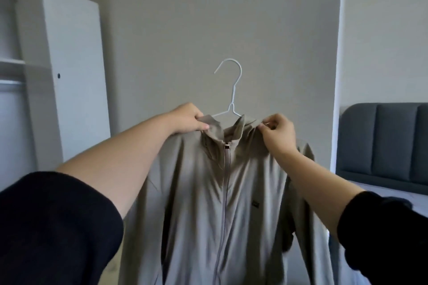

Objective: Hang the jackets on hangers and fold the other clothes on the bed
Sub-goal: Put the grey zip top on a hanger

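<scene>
A beige zip-up jacket [215, 203] hangs in front of me on a white wire hanger [232, 90], zipper closed, hook sticking up above the collar. My left hand [188, 119] grips the left shoulder of the jacket by the collar. On the right side of the collar, my right hand [279, 132] pinches the fabric. The hanger's arms are hidden inside the jacket. The jacket's lower part runs out of the frame.
A white wardrobe with an open door [76, 71] and shelves [11, 61] stands at the left. A plain grey wall is straight ahead. At the right is a bed with a dark grey padded headboard [382, 143] and a light sheet.
</scene>
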The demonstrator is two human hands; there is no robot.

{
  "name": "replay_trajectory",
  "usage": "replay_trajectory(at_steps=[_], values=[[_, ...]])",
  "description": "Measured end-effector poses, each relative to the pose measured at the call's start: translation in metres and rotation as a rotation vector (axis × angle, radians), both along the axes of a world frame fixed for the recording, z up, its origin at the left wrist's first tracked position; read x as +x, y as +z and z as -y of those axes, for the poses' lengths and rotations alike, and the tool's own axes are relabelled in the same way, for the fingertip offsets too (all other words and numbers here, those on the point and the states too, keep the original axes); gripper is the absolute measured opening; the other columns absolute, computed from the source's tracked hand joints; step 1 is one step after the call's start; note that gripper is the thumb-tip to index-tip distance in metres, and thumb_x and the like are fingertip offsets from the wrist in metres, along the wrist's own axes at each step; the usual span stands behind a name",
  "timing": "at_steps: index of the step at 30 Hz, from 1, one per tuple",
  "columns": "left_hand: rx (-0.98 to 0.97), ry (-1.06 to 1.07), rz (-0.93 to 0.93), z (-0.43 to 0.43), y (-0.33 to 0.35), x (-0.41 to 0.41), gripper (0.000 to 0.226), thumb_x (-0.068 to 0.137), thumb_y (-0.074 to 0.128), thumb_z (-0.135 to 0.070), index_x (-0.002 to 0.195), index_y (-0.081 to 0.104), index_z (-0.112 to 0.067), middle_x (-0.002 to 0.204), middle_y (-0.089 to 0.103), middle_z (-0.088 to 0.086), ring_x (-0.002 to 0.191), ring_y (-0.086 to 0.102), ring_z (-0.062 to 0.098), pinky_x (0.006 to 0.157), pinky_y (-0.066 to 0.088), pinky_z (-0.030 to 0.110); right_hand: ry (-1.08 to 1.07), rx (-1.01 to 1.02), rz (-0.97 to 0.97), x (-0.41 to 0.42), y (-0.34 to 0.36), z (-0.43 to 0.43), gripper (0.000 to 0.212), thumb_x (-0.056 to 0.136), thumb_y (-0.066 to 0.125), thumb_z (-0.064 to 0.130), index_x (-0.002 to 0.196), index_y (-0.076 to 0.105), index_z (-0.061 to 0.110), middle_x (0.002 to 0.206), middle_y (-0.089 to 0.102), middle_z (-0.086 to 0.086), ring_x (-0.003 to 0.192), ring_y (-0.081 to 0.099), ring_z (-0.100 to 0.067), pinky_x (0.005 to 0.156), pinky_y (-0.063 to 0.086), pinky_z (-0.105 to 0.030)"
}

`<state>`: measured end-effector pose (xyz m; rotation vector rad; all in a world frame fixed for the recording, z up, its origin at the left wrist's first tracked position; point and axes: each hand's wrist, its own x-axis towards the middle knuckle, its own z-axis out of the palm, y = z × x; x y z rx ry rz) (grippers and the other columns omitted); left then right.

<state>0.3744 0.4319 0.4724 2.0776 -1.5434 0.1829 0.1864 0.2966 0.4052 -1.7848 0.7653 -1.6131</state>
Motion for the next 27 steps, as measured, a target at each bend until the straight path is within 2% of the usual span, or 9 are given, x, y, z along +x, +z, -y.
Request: replay_trajectory(at_steps=[4,8,10,12,14,17,22,24,27], values=[[-0.237,0.064,-0.010,-0.005,-0.019,0.007,0.012,0.079,0.076,-0.022,0.081,0.077,-0.011,0.074,0.068,0.009,0.070,0.053,0.014,0.060,0.033,0.025,0.067,-0.003,-0.139,0.008,-0.002,0.000,0.021,0.095,0.051,0.030,0.110,0.059,0.017,0.090,0.058,-0.003,0.087,0.054,-0.019,0.076,0.037,-0.027],[-0.308,0.126,0.011,-0.008,-0.036,0.013,0.015,0.076,0.077,-0.024,0.074,0.073,-0.010,0.074,0.068,0.011,0.070,0.055,0.020,0.061,0.034,0.027,0.123,-0.100,-0.499,0.020,0.008,-0.013,0.040,0.094,0.054,0.041,0.078,0.063,0.005,0.073,0.052,-0.006,0.069,0.047,-0.019,0.063,0.038,-0.028],[-0.347,0.172,0.014,-0.011,-0.045,0.017,0.016,0.077,0.076,-0.026,0.069,0.069,-0.014,0.072,0.066,0.007,0.071,0.056,0.021,0.059,0.034,0.026,0.114,-0.141,-0.602,0.025,0.004,-0.018,0.029,0.089,0.065,0.027,0.067,0.059,0.009,0.063,0.051,-0.003,0.060,0.046,-0.017,0.052,0.034,-0.025],[-0.384,0.231,0.017,-0.016,-0.052,0.023,0.017,0.078,0.074,-0.028,0.071,0.068,-0.015,0.072,0.065,0.005,0.074,0.058,0.023,0.060,0.036,0.027,-0.030,-0.232,-0.674,0.022,-0.006,-0.014,0.014,0.085,0.065,0.015,0.072,0.063,0.012,0.071,0.059,-0.006,0.071,0.054,-0.024,0.059,0.037,-0.026],[-0.416,0.280,-0.001,-0.021,-0.059,0.032,0.016,0.080,0.073,-0.030,0.077,0.070,-0.015,0.077,0.067,0.005,0.080,0.060,0.026,0.063,0.039,0.028,-0.132,-0.260,-0.706,0.013,-0.020,-0.005,0.005,0.086,0.062,0.013,0.084,0.066,0.010,0.083,0.064,-0.011,0.082,0.057,-0.029,0.066,0.040,-0.029],[-0.428,0.318,-0.008,-0.028,-0.067,0.043,0.013,0.080,0.073,-0.030,0.083,0.073,-0.017,0.085,0.070,0.006,0.087,0.062,0.027,0.066,0.039,0.028,-0.006,-0.143,-0.776,0.008,-0.038,0.008,0.012,0.089,0.063,0.019,0.094,0.064,0.009,0.090,0.062,-0.009,0.090,0.057,-0.027,0.068,0.034,-0.026],[-0.531,0.387,-0.045,-0.038,-0.071,0.060,0.012,0.080,0.073,-0.029,0.083,0.073,-0.017,0.087,0.070,0.008,0.089,0.063,0.031,0.065,0.040,0.027,-0.088,0.043,-0.777,0.008,-0.042,0.017,0.052,0.087,0.065,0.026,0.131,0.046,0.006,0.120,0.059,-0.015,0.111,0.057,-0.033,0.080,0.041,-0.030],[-0.553,0.419,-0.042,-0.044,-0.069,0.066,0.010,0.080,0.072,-0.029,0.084,0.073,-0.019,0.088,0.071,0.006,0.090,0.063,0.031,0.065,0.038,0.026,-0.140,0.060,-0.751,0.015,-0.041,0.016,0.039,0.087,0.058,0.014,0.123,0.050,0.002,0.112,0.062,-0.019,0.102,0.061,-0.036,0.078,0.049,-0.035],[-0.610,0.483,-0.071,-0.061,-0.064,0.079,0.009,0.081,0.071,-0.029,0.086,0.073,-0.022,0.089,0.071,0.004,0.089,0.062,0.031,0.065,0.036,0.026,-0.068,0.093,-0.355,0.034,-0.031,0.006,0.025,0.083,0.051,0.002,0.107,0.058,0.005,0.089,0.066,-0.016,0.085,0.066,-0.034,0.075,0.055,-0.038]])
